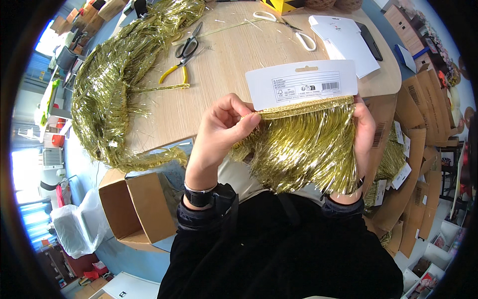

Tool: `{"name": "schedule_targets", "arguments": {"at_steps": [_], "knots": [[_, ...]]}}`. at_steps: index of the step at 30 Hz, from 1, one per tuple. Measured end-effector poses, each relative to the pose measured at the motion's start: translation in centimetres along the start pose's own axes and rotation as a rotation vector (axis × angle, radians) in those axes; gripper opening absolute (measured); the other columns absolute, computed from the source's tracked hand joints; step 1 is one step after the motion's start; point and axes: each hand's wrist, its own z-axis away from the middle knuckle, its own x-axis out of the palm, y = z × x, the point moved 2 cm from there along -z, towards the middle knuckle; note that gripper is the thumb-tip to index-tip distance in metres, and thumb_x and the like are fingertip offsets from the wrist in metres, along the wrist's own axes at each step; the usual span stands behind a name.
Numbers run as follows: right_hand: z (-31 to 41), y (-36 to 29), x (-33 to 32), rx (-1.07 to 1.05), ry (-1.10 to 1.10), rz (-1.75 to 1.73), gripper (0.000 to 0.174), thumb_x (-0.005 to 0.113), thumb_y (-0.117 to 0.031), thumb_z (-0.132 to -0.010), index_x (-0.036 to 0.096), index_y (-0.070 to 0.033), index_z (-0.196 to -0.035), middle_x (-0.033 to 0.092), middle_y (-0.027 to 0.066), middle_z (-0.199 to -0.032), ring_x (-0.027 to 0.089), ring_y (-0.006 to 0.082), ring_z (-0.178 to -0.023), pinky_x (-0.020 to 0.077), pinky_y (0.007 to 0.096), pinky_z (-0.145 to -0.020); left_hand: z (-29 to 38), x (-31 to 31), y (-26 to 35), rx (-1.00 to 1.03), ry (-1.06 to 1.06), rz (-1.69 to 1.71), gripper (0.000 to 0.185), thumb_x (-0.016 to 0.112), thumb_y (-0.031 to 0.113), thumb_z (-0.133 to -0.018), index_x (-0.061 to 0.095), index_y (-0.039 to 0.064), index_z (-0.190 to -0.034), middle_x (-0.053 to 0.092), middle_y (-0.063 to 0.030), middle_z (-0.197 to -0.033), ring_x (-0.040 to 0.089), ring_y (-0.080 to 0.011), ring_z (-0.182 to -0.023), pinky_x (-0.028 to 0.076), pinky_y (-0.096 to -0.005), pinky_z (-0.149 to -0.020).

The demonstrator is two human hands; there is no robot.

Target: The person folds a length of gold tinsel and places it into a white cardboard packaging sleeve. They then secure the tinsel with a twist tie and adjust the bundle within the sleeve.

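Between my hands hangs a gold tinsel fringe garland [302, 145], its woven band stretched along the lower edge of a white header card [257, 84]. The card bears printed text, a barcode and a hanging slot. My left hand [227, 130] pinches the band's left end between thumb and index finger. At the other end my right hand [362, 127] grips the band and card corner, its fingers partly hidden behind the fringe. A large heap of the same gold fringe [108, 89] drapes over the table's left edge, with one strip end lying on the wood.
On the wooden table [224, 56] lie black-handled scissors [186, 46], yellow-handled pliers [173, 71], white-handled scissors [285, 28] and a stack of white cards [343, 41]. An open carton [138, 205] stands at lower left. To the right, a cardboard box [407, 164] holds several carded gold fringes [390, 160].
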Motion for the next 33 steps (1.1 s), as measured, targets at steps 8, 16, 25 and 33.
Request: {"name": "schedule_targets", "arguments": {"at_steps": [8, 16, 25, 33], "knots": [[-1.1, -1.8, 1.3, -0.486, 0.160, 0.931, 0.029, 0.070, -0.007, -0.088, 0.061, -0.002, -0.115, 0.063, 0.0062, -0.115, 0.059, 0.0131, -0.101, 0.0503, 0.0291, -0.087, -0.2, 0.6, -0.7, 0.037, 0.217, 0.036, 0.012, 0.072, 0.004, -0.093, 0.060, 0.004, -0.089, 0.069, -0.0033, -0.093, 0.058, -0.0039, -0.081, 0.048, -0.0197, -0.074], [1.7, 1.4, 6.6, -0.592, -0.427, 1.198, 0.032, 0.065, 0.005, -0.078, 0.059, 0.001, -0.109, 0.057, 0.0119, -0.108, 0.061, 0.0193, -0.094, 0.0526, 0.0307, -0.084, 0.9, 4.4, 1.6, 0.048, 0.153, -0.071, 0.012, 0.074, 0.001, -0.090, 0.063, -0.001, -0.094, 0.071, -0.0072, -0.099, 0.066, -0.0093, -0.091, 0.055, -0.0244, -0.083], [2.0, 1.4, 5.9, -0.367, -0.355, 0.841, 0.029, 0.061, 0.008, -0.072, 0.052, -0.003, -0.098, 0.053, 0.0068, -0.098, 0.057, 0.0138, -0.085, 0.0529, 0.0283, -0.078, 1.3, 4.2, 3.5, -0.065, 0.014, -0.415, 0.015, 0.080, 0.006, -0.086, 0.067, 0.000, -0.092, 0.068, -0.0037, -0.092, 0.063, -0.0103, -0.084, 0.050, -0.0264, -0.077], [1.1, -0.8, 3.2, -0.157, -0.156, 0.278, 0.045, 0.061, -0.012, -0.074, 0.049, -0.001, -0.115, 0.060, 0.0070, -0.104, 0.060, 0.0131, -0.095, 0.0513, 0.0287, -0.086, 0.9, -0.1, 4.0, -0.022, 0.036, -0.434, 0.020, 0.085, 0.015, -0.082, 0.072, 0.002, -0.091, 0.062, 0.0015, -0.089, 0.057, -0.0048, -0.075, 0.044, -0.0202, -0.066]]}}
